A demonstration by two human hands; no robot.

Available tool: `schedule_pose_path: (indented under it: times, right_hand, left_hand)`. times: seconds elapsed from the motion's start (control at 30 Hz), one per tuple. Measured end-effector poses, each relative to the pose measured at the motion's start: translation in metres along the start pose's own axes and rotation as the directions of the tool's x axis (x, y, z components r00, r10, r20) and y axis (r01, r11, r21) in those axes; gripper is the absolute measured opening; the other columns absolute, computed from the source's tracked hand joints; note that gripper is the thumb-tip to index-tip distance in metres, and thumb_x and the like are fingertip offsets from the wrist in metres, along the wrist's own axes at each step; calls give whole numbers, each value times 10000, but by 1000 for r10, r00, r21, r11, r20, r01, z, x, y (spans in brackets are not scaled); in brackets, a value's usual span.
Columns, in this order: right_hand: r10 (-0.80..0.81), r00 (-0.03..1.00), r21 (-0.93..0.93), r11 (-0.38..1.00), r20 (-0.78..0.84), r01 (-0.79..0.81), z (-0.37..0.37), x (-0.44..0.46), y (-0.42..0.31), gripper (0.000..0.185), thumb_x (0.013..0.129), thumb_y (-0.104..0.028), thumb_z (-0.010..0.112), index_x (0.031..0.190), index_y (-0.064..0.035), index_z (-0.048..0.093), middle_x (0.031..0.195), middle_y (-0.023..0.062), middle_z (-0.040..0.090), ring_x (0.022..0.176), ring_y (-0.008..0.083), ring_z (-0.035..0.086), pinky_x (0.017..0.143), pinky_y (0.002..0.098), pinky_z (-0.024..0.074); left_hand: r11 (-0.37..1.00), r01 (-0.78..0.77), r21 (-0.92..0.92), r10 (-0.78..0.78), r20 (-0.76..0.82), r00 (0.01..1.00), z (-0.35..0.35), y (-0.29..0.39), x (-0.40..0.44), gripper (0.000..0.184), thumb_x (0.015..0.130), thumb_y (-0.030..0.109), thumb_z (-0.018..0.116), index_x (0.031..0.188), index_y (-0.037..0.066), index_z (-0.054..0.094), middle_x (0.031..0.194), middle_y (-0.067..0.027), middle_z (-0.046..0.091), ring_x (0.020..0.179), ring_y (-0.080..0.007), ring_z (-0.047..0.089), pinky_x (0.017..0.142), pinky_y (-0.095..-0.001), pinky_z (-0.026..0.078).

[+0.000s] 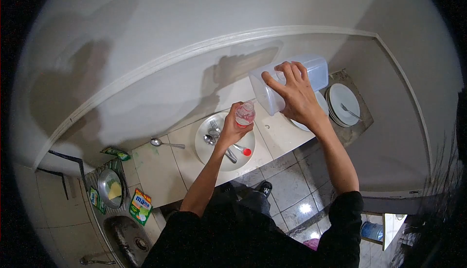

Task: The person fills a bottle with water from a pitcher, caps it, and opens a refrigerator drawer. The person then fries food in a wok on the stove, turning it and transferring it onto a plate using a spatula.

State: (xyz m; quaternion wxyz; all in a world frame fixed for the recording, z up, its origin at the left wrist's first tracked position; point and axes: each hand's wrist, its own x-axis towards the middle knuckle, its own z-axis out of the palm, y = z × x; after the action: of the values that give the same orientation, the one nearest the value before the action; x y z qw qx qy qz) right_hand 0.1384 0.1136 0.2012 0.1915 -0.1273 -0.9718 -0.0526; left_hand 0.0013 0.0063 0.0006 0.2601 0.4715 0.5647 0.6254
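My left hand (235,131) is wrapped round a small clear bottle (245,113) with a reddish tint, its open top facing up, above a white plate (202,146). Metal cutlery (230,155) and a small red cap (247,152) lie on that plate. To the right, my right hand (296,93) grips a large translucent plastic container (316,71), tilted on its side with one end close to the bottle. Behind the container and my right hand, another white plate (321,103) is partly hidden.
Stacked white plates (344,98) with a fork stand at the right. A spoon (168,143) lies on the tiled counter (155,171). At lower left are a metal bowl (104,183) with a yellow sponge, green packets (141,207) and a sink (127,239).
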Motion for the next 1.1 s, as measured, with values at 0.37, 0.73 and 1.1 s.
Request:
schedule_pose_path:
  times: [0.37, 0.73, 1.1]
  right_hand:
    - [67, 993, 9, 998, -99, -67, 7, -8, 7, 800, 475, 5, 752, 1216, -160, 502, 1130, 154, 471, 1123, 337, 450, 1012, 492, 313]
    - [808, 570, 674, 505, -149, -540, 133, -80, 32, 921, 508, -267, 881, 1202, 50, 366, 1103, 210, 475, 1050, 329, 499, 917, 421, 417]
    - [734, 665, 795, 481, -135, -370, 216, -94, 47, 980, 532, -325, 900, 1215, 36, 297, 1214, 213, 433, 1128, 323, 476, 960, 411, 408]
  left_hand:
    - [999, 5, -40, -6, -21, 1000, 2, -3, 2, 607, 674, 29, 744, 1192, 39, 426, 1007, -95, 589, 948, -173, 581, 865, -304, 455]
    - [996, -28, -80, 25, -35, 999, -8, 9, 4, 608, 703, 34, 756, 1214, 24, 427, 1049, -70, 573, 986, -152, 571, 878, -303, 459]
    - [997, -18, -77, 17, -19, 1000, -17, 27, 1, 642, 711, 14, 757, 1244, 21, 400, 1086, -74, 553, 1007, -149, 553, 899, -296, 449]
